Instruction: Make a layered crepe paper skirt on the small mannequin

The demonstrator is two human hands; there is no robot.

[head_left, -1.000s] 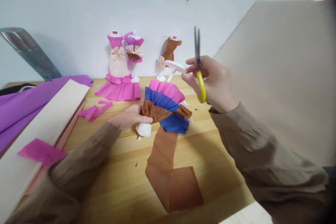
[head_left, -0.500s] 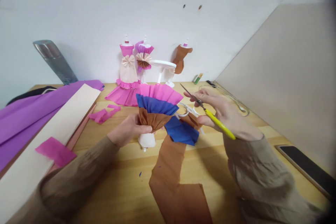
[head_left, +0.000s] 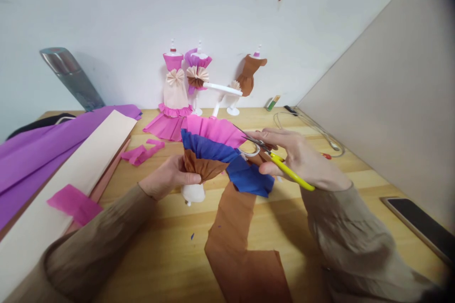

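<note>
Yellow-handled metal scissors [head_left: 284, 166] are held loosely in right fingers [head_left: 284, 138], pointed left and away. Toward their tips, frilly pink-blue-brown paper [head_left: 211, 147] is pinched by left fingers [head_left: 192, 178].

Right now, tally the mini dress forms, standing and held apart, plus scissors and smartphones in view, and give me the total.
Standing mini dress forms: 3
Upturned mini dress form in the left hand: 1
Yellow-handled scissors in the right hand: 1
Smartphone: 1
Total: 6

Phone [head_left: 419, 227]: right | cable [head_left: 334, 146]: back right | bottle [head_left: 73, 80]: back left | green item [head_left: 273, 103]: near cable
</note>
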